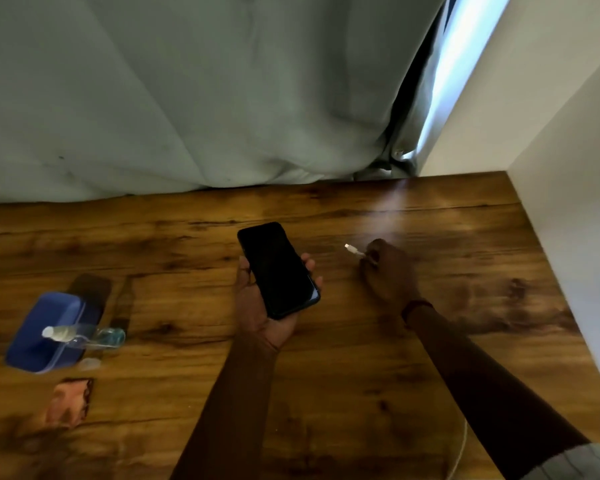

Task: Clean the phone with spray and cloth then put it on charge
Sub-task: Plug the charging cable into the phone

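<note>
Above the wooden table (430, 341), the left hand (257, 303) cradles the phone (278, 270) screen up, fingers wrapped round its edges. The right hand (388, 271) pinches the white charging plug (352, 249), tip aimed toward the phone but well apart from it. The spray bottle (84, 336) lies aside (cleaning looks finished). To plug in well, turn the phone's port end toward the plug; the port itself is too dark to see.

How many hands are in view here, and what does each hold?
2. The left hand holds the phone at the table's centre; the right hand, to its right, pinches the charging cable's plug.
</note>
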